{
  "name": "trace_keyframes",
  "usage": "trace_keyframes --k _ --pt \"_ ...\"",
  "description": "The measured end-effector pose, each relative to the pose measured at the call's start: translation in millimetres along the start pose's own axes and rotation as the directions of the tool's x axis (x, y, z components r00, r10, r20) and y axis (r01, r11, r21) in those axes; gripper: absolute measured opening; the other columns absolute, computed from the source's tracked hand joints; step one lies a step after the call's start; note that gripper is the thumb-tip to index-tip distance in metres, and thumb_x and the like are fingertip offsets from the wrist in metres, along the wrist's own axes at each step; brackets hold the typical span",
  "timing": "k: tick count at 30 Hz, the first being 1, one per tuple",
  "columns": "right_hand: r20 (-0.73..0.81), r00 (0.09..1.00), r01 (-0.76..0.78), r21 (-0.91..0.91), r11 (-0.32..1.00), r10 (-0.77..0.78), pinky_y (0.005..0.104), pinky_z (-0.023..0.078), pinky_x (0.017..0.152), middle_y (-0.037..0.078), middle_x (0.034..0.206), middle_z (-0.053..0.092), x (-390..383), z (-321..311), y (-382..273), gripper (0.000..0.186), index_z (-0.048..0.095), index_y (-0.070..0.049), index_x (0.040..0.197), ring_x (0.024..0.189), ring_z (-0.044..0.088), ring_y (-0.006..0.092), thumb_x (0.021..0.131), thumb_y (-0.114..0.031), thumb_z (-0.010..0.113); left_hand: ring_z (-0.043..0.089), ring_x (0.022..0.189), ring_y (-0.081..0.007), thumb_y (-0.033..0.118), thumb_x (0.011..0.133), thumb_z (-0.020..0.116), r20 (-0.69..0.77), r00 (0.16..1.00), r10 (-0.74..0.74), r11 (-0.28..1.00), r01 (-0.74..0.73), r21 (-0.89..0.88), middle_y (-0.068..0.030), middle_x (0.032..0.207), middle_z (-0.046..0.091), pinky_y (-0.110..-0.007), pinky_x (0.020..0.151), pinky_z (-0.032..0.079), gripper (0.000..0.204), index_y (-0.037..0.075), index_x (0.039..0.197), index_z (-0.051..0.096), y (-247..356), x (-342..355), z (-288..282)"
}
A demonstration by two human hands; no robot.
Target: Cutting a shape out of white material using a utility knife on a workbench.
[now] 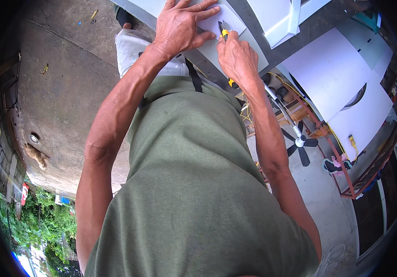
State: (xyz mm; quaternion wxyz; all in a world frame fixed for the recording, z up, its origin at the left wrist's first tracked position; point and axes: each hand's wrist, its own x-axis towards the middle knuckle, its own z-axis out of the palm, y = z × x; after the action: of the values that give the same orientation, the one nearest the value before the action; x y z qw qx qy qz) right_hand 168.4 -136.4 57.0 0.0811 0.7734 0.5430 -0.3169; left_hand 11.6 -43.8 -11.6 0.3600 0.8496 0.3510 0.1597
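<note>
My left hand (pixel 182 25) lies flat with fingers spread on a white sheet (pixel 236 22) at the top of the view. The sheet rests on a pale board (pixel 254 48) on a dark table. Just to the right, my right hand (pixel 239 57) is wrapped around a yellow-and-black utility knife (pixel 225 34). Its blade end points away from me, close to a small curved outline on the sheet. The knife's back end shows below my palm, and my fingers hide its middle.
More white sheets and strips (pixel 281 21) lie on the dark table (pixel 302 32). Large white boards (pixel 332 69) stand on a red metal frame at right, with a yellow tool (pixel 353 141) on one. Below them is a dark-bladed fan (pixel 300 142). Concrete floor (pixel 69 78) spreads left.
</note>
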Motion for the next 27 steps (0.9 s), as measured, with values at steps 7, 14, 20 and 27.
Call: trace_keyframes --k 7,14,20,27 --pt "0.040 0.999 -0.007 -0.028 1.000 0.008 0.0571 0.056 0.075 0.032 0.080 0.070 -1.3 -4.1 -1.4 0.034 0.059 0.007 0.100 0.082 0.072 0.0489 0.101 -0.027 0.054 0.029 0.155 -0.0319 0.040 0.070 0.087 -0.002 1.000 0.005 1.000 -0.005 0.003 0.0004 0.153 0.055 -0.060 0.128 0.013 0.074 0.018 0.138 0.067 -0.8 -0.4 1.0" --pt "0.046 0.999 0.004 -0.028 1.000 -0.003 0.0573 0.056 0.075 0.032 0.080 0.070 -2.8 -4.8 1.0 0.035 0.059 0.007 0.101 0.081 0.072 0.0491 0.102 -0.027 0.054 0.028 0.155 -0.0319 0.040 0.070 0.086 0.005 1.000 -0.004 1.000 0.004 0.003 0.0006 0.154 0.055 -0.059 0.128 0.013 0.075 0.018 0.139 0.066 -0.4 0.0 1.2" --pt "0.050 0.999 0.023 -0.034 0.999 -0.021 0.0576 0.056 0.074 0.032 0.078 0.070 -1.5 -4.6 4.3 0.034 0.059 0.007 0.101 0.080 0.072 0.0489 0.102 -0.027 0.053 0.029 0.155 -0.0323 0.038 0.069 0.086 -0.002 1.000 0.003 1.000 -0.003 0.005 0.0004 0.153 0.055 -0.059 0.128 0.013 0.075 0.018 0.138 0.067 -0.5 0.1 1.2" --pt "0.064 0.997 0.041 -0.060 0.997 -0.037 0.0572 0.056 0.073 0.031 0.076 0.070 -3.2 -7.6 5.3 0.034 0.059 0.006 0.101 0.078 0.072 0.0482 0.102 -0.027 0.054 0.029 0.155 -0.0323 0.038 0.069 0.086 0.005 1.000 0.004 1.000 -0.004 0.009 0.0005 0.153 0.055 -0.059 0.128 0.013 0.075 0.017 0.138 0.067 -0.2 -0.2 0.8"
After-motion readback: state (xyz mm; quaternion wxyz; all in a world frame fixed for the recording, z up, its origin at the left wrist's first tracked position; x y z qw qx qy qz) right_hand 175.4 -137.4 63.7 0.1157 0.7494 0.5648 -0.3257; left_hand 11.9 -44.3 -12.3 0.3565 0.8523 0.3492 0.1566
